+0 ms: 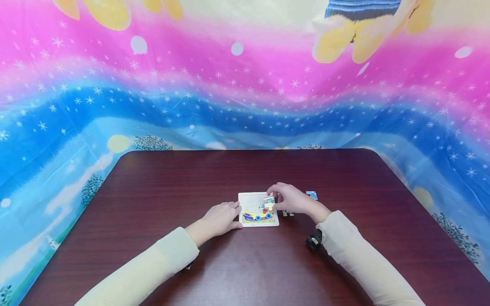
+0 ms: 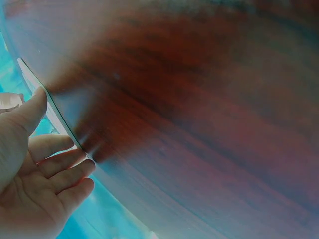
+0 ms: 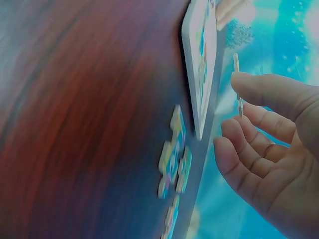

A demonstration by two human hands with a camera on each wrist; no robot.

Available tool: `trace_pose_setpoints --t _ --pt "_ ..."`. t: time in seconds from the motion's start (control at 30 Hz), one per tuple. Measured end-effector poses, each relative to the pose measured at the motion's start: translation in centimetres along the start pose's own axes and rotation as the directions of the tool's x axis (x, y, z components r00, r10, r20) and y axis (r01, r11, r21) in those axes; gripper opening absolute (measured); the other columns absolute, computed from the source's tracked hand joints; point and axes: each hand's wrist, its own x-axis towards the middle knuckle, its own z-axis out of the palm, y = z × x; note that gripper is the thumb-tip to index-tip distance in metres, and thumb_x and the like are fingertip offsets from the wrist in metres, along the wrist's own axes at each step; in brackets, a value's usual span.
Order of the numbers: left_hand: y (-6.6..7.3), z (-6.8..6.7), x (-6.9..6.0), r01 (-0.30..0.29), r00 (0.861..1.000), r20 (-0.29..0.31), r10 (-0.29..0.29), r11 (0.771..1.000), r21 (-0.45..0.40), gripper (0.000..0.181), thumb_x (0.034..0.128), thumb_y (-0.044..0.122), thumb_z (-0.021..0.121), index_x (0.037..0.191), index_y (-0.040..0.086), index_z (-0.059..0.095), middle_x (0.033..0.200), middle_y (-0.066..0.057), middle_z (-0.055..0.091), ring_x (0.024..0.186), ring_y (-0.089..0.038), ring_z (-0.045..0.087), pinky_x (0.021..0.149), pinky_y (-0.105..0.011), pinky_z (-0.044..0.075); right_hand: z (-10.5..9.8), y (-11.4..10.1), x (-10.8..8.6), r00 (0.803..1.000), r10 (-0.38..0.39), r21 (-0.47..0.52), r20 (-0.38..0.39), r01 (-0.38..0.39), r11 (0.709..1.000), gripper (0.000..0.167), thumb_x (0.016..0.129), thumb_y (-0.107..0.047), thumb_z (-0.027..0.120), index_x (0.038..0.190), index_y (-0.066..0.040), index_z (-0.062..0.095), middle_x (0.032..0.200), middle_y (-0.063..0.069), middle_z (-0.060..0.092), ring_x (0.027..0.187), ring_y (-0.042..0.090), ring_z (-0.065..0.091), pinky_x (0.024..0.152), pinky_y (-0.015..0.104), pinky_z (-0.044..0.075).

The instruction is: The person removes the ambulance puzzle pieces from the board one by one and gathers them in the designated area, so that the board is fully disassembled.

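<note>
A shallow white puzzle tray [image 1: 260, 225] lies on the table, its lower part filled with a picture of a colourful vehicle with blue wheels. Along its left edge rests my left hand [image 1: 219, 219], thumb near the front corner and fingers farther back, as the left wrist view also shows. Over the tray's right side, my right hand [image 1: 292, 198] pinches a thin puzzle piece [image 3: 236, 60] between thumb and fingers. The right wrist view shows that piece edge-on, held above the tray surface. Its printed side is partly visible in the head view.
Loose puzzle pieces [image 3: 172, 162] lie right of the tray, partly under my right hand. A blue one [image 1: 311, 195] lies farther back. The dark wooden table [image 1: 183, 178] is bordered by a printed curtain [image 1: 245, 106] at the back and sides.
</note>
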Motion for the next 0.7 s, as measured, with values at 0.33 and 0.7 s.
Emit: trace_pose_setpoints --t 0.33,0.7 --pt "0.0 0.1 0.0 0.001 1.000 -0.002 -0.001 1.000 -0.007 0.045 0.0823 0.038 0.066 0.109 0.003 0.061 0.125 -0.017 0.054 0.112 -0.030 0.053 0.090 -0.040 0.045 -1.2 1.7 -2.4 0.999 0.028 -0.005 -0.038 -0.028 1.000 0.036 0.076 -0.005 0.072 0.110 -0.004 0.058 0.089 0.002 0.051 0.069 0.011 0.051 0.060 0.027 0.047" --pt "0.1 -0.3 -0.1 0.001 1.000 0.000 -0.001 1.000 -0.018 0.046 0.0826 0.037 0.067 0.111 0.001 0.060 0.124 -0.017 0.054 0.112 -0.031 0.053 0.091 -0.041 0.044 -2.2 4.0 -5.3 0.996 0.074 -0.035 -0.058 -0.076 0.996 0.034 0.075 -0.005 0.073 0.106 -0.002 0.059 0.088 0.003 0.054 0.068 0.014 0.052 0.062 0.030 0.046"
